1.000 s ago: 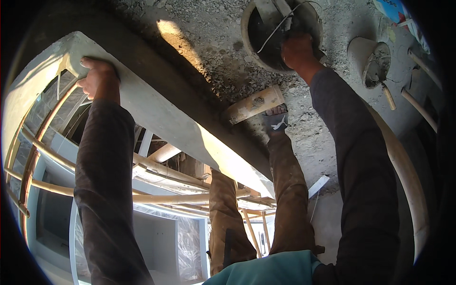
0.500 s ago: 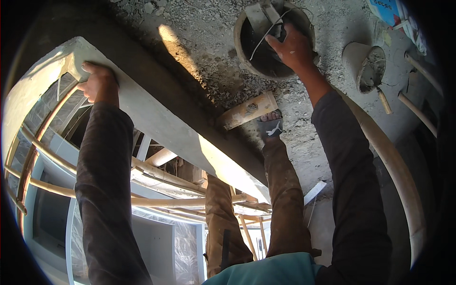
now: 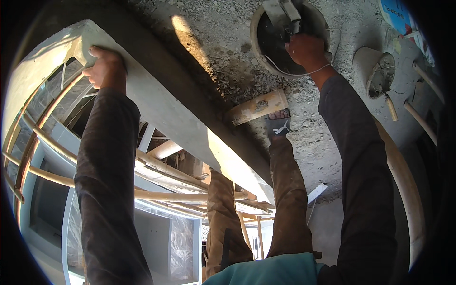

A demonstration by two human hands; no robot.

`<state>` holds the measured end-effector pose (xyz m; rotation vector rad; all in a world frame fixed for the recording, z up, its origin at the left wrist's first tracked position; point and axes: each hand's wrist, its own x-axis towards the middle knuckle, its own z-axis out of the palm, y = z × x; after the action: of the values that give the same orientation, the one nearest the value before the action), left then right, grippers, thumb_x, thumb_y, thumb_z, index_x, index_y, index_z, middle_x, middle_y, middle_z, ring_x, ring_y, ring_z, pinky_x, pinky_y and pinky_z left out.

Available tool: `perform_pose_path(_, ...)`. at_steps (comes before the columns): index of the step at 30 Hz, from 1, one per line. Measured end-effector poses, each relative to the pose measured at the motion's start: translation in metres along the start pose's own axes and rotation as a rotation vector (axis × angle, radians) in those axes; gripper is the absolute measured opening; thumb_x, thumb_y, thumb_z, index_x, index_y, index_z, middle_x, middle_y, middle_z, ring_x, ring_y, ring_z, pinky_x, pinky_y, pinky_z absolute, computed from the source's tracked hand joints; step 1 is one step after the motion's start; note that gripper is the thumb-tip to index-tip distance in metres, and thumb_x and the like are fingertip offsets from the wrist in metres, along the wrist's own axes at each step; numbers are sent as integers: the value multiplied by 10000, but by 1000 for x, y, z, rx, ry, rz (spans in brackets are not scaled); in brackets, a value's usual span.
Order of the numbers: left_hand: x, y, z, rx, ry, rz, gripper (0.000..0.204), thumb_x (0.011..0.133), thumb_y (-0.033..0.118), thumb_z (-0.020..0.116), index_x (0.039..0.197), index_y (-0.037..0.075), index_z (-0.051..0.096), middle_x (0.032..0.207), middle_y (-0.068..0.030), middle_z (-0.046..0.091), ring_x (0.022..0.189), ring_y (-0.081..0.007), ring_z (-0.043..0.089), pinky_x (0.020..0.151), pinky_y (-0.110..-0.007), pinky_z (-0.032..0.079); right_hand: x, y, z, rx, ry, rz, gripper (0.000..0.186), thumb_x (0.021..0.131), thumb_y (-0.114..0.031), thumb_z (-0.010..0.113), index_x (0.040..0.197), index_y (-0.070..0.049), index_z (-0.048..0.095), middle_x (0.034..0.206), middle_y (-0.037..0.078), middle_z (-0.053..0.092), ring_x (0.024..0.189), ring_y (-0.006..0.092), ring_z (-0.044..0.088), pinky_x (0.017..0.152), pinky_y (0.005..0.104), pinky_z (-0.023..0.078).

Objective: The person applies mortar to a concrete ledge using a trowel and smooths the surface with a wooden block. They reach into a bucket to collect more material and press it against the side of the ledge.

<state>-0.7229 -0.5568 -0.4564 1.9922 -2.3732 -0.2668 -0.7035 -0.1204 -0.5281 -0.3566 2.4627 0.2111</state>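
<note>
Head view: the right hand [image 3: 308, 50] is curled over the mouth of a round bucket [image 3: 257, 50], fingertips just beside a flat grey tool [image 3: 276, 13] leaning inside; whether it grips that tool cannot be told. Farther left, the left hand [image 3: 107, 70] rests unclenched on the corner of a concrete ledge [image 3: 156, 90]. Work seems under way: the ledge looks largely smooth; what remains is unclear.

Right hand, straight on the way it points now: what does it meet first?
Probably the grey flat-sided tool in the round bucket, just ahead of the right hand. Depth is unclear, and they may already be touching.
</note>
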Motion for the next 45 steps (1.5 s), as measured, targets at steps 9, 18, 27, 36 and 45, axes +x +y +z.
perform_pose_path(9,2,0,12,13,34,23,945,934,718,394,1533,-9,311,1383,-260,547,1297,-423,506,1080,-515,406,-2,-7,48,-373,38,-78,479,852,-274,640,1321,-179,620,1068,151,716,1008,352,682,812,496,559)
perform_pose_path(18,10,-4,12,30,68,14,928,927,729,395,1498,-2,376,1384,-239,556,1307,-390,510,1052,-559,405,-115,-2,-50,309,-296,193,875,788,-342,779,1496,-14,383,1124,282,637,1044,437,631,906,492,515)
perform_pose_path(27,11,-2,4,66,45,-18,918,932,735,370,1551,59,310,1499,-186,447,1382,-350,419,1080,-564,362,-162,-120,-87,1414,-149,-15,1002,727,-299,873,1529,7,356,1423,240,514,1337,333,511,1118,409,396)
perform_pose_path(36,6,3,-4,107,-15,-20,919,981,689,290,1596,25,133,1624,-182,251,1456,-360,311,1162,-541,288,139,-275,-153,1455,156,-503,900,785,-417,797,1490,2,427,1449,248,526,1330,368,521,1088,407,429)
perform_pose_path(45,7,-2,0,44,-31,11,933,960,699,337,1582,17,200,1577,-239,322,1454,-428,305,1180,-520,294,155,-285,-148,1521,-39,-845,914,798,-496,752,1497,-4,428,1489,242,490,1377,367,472,1128,418,379)
